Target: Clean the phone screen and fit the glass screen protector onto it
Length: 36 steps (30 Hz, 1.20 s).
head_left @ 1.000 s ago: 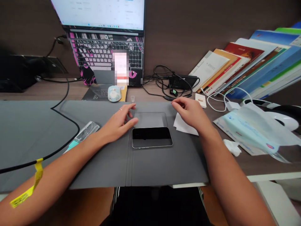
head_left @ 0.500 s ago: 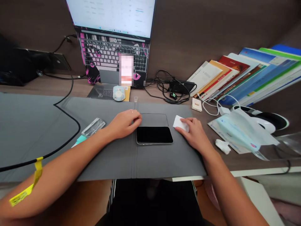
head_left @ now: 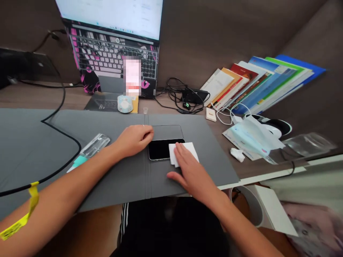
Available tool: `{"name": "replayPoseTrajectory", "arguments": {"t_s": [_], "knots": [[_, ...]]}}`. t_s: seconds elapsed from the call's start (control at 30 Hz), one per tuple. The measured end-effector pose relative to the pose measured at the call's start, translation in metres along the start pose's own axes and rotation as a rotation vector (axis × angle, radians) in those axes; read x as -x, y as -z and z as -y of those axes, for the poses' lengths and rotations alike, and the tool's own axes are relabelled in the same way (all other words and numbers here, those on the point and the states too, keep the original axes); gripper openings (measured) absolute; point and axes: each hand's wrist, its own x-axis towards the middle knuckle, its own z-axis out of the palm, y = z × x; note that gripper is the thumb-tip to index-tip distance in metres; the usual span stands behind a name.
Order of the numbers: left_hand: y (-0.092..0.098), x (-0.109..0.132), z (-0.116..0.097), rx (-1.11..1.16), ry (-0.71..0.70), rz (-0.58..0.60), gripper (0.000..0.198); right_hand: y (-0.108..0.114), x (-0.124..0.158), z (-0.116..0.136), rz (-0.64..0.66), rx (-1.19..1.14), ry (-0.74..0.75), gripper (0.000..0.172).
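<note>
A smartphone (head_left: 159,150) with a black screen lies flat on the grey desk mat (head_left: 118,185). Over its right part is a folded white wipe (head_left: 191,149), pressed down by the outstretched fingers of my right hand (head_left: 189,167), thumb spread away. My left hand (head_left: 138,139) rests at the left end of the phone with its fingers curled closed; what they hold, if anything, is hidden. Just behind the phone, a thin clear rectangular sheet (head_left: 168,131) lies on the mat, its left end by my left fingers. A clear plastic case (head_left: 95,145) lies beyond my left forearm.
An open laptop (head_left: 112,60) stands at the back, a pixelated patch over its keyboard. A round light-blue object (head_left: 125,104) sits before it. Tangled cables (head_left: 184,96), leaning books (head_left: 254,84), a face mask (head_left: 250,137) and crumpled tissue (head_left: 237,154) are right. A black cable (head_left: 72,142) crosses my left forearm.
My right hand has moved left with the white wipe, from the mat onto the phone, and its fingers have flattened. My left hand stays by the phone. The view has shifted to the right.
</note>
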Motion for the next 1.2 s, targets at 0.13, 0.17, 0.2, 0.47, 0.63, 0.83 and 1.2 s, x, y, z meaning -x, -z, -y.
{"name": "replayPoseTrajectory", "arguments": {"t_s": [0.13,0.17,0.2,0.47,0.63,0.83,1.2], "knots": [[0.001,0.001,-0.002,0.004,0.019,0.007,0.028,-0.014,-0.026,0.035,0.100,-0.045,0.093,0.109],[0.001,0.001,-0.002,0.001,0.022,0.008,0.028,-0.016,-0.032,0.039,0.092,-0.054,0.106,0.112],[0.001,0.002,-0.002,0.004,0.022,0.006,0.029,-0.016,-0.036,0.040,0.081,-0.064,0.115,0.113],[-0.003,0.004,0.001,0.011,-0.033,-0.012,0.032,0.004,-0.010,-0.007,0.145,-0.153,-0.067,0.129],[0.000,0.004,-0.001,0.065,-0.071,-0.138,0.029,0.002,-0.030,0.007,0.199,-0.190,-0.018,0.140],[0.003,0.003,0.004,0.070,-0.057,-0.203,0.025,-0.007,-0.050,0.052,0.157,-0.127,0.139,0.132],[0.001,0.002,0.004,0.080,-0.047,-0.105,0.029,0.005,-0.011,-0.006,0.221,-0.176,0.181,0.123]]}}
